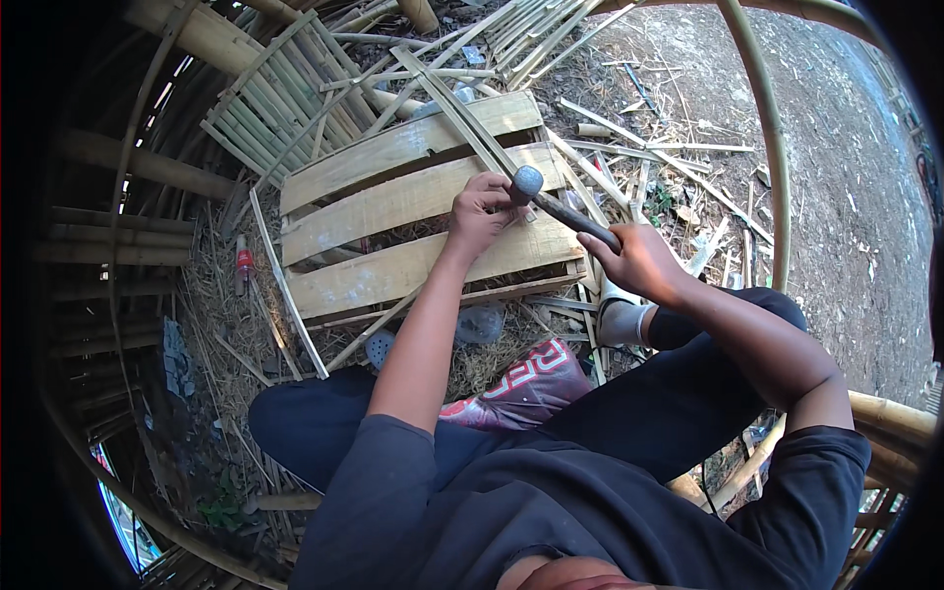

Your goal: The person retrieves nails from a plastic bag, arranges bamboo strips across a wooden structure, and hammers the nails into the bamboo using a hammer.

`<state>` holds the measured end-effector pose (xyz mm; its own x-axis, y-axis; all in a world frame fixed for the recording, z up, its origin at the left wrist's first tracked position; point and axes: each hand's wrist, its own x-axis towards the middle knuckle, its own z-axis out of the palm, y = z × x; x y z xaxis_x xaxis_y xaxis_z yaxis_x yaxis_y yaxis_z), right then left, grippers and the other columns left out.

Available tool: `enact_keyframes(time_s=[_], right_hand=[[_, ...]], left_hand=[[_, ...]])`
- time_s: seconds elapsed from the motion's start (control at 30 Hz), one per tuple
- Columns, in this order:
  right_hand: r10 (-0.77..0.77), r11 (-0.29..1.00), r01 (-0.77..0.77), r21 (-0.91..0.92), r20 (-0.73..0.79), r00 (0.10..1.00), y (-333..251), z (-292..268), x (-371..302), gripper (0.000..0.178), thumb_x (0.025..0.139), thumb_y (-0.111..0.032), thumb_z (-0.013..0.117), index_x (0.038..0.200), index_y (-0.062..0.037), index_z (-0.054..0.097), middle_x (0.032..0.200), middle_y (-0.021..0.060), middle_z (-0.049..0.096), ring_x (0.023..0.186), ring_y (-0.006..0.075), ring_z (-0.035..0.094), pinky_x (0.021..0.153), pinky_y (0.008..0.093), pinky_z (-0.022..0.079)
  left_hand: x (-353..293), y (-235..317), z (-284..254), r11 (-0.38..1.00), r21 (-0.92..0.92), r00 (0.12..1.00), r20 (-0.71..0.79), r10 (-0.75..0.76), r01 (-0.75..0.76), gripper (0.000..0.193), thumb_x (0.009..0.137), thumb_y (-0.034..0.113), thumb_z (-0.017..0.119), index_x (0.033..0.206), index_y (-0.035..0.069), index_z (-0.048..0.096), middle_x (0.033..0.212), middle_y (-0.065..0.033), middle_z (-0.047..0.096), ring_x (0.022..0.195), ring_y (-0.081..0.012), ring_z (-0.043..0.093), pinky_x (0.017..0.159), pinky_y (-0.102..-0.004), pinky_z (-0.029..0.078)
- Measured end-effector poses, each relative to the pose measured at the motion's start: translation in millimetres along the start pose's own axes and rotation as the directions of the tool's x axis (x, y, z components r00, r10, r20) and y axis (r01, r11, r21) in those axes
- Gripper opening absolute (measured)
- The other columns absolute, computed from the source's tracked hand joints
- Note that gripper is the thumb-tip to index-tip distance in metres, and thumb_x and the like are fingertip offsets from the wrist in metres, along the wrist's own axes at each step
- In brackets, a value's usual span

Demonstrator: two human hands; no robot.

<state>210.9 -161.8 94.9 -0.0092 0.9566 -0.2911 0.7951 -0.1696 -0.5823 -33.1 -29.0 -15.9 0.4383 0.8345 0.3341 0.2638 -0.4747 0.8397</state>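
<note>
My right hand [637,262] is wrapped round the dark handle of a hammer [575,215]. The hammer's rounded metal head hangs right beside my left hand [482,216]. My left fingers are curled in a pinch over the near end of long split bamboo strips [454,110]. The hammer head partly covers the fingertips, so what they pinch cannot be made out. Under both hands lies a slatted wooden crate [383,218] with wide pale boards and gaps between them. The strips rest slantwise over its right part and reach past its far edge.
A bamboo slat panel [280,98] leans at the far left, with more split strips [551,34] at the back. Bamboo offcuts litter the ground to the right. A red-labelled bottle [244,264] stands at left. A bamboo pole [772,147] curves up at right. A printed sack [526,388] lies between my legs.
</note>
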Motion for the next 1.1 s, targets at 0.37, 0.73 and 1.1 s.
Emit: enact_keyframes(time_s=[0.37, 0.73, 1.1], right_hand=[[-0.039, 0.996, 0.044, 0.072, -0.058, 0.998, 1.1, 15.0, -6.5, 0.055, 0.098, -0.049, 0.062, 0.081, 0.0025, 0.07, 0.062, 0.0211, 0.063, 0.06, 0.04, 0.064, 0.062, 0.0483, 0.05], [-0.034, 0.952, 0.063, 0.298, -0.104, 0.994, -0.1, 27.1, -9.6, 0.055, 0.101, -0.046, 0.062, 0.071, 0.0004, 0.064, 0.051, 0.0048, 0.052, 0.049, 0.0102, 0.047, 0.048, 0.036, 0.04], [0.134, 0.964, -0.156, 0.217, 0.113, 0.984, -1.5, 22.3, -0.5, 0.064, 0.099, -0.052, 0.06, 0.066, 0.0025, 0.065, 0.053, 0.0115, 0.058, 0.049, 0.0221, 0.058, 0.052, 0.0419, 0.045]], left_hand=[[-2.4, -8.5, -1.0, 0.996, -0.034, 0.996, -0.005, -0.086, 0.086, 0.019, 0.073, 0.004, 0.088, 0.09, 0.007, 0.081, 0.109, -0.0041, 0.07, 0.107, -0.0181, 0.064, 0.095, -0.0313, 0.051], [-3.6, -16.8, 5.5, 0.996, -0.042, 0.995, -0.062, -0.078, 0.075, 0.022, 0.065, 0.006, 0.091, 0.085, 0.008, 0.081, 0.102, -0.004, 0.069, 0.104, -0.0183, 0.064, 0.089, -0.0306, 0.053], [1.0, -11.7, 3.5, 0.999, 0.012, 0.997, -0.056, -0.051, 0.052, 0.022, 0.067, 0.001, 0.088, 0.087, 0.008, 0.081, 0.1, -0.0031, 0.071, 0.101, -0.0182, 0.066, 0.088, -0.03, 0.054]])
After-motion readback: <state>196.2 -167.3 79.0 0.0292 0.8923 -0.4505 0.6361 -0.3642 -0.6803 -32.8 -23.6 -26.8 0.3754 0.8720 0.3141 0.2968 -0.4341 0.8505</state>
